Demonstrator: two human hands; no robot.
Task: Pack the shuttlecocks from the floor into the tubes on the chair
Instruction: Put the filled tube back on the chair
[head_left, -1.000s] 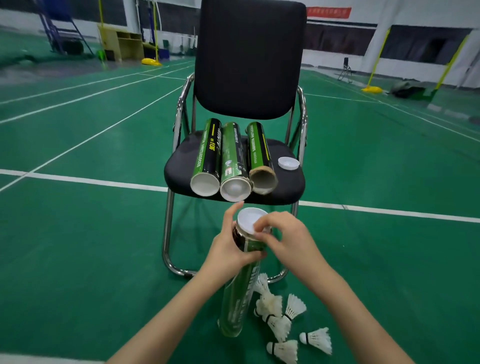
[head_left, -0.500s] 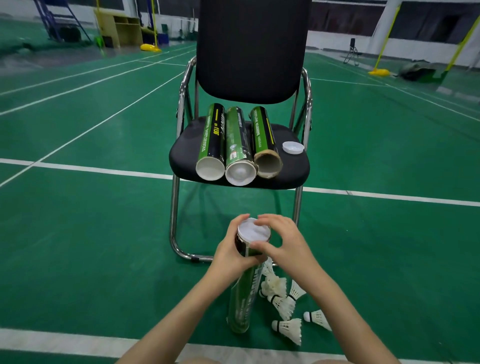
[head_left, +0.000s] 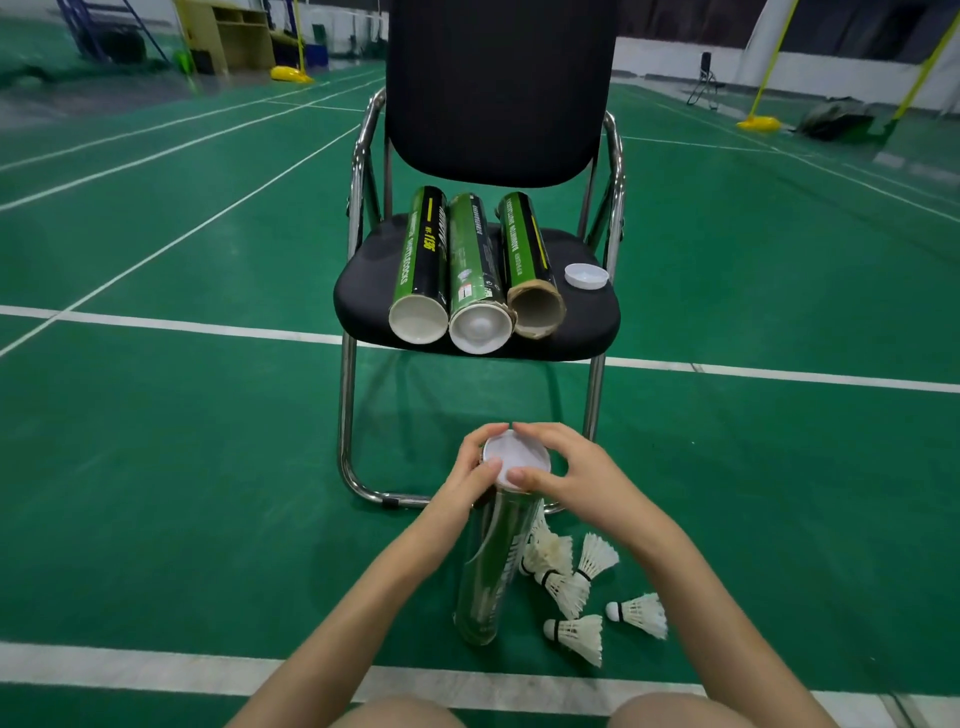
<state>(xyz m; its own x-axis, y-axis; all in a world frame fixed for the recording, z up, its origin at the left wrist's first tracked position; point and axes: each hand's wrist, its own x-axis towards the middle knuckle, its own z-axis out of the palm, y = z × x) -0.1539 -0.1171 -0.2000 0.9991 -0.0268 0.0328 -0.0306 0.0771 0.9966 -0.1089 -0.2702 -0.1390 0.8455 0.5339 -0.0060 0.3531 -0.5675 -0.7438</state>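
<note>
Both hands capping the tube
Left hand (head_left: 470, 475) and right hand (head_left: 571, 478) are gripping the white plastic lid (head_left: 515, 460) atop the green cardboard tube (head_left: 493, 566); press evenly, keeping it upright.

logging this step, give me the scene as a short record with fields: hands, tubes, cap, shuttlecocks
left hand: left hand grips the top of the held tube, thumb on its white lid
right hand: right hand holds the lid's rim
held tube: standing on the floor
chair tubes: three lying side by side on the chair; the right tube is open
loose cap: loose cap on the seat, right of the tubes
shuttlecocks: shuttlecocks on the floor, right of the held tube
</note>
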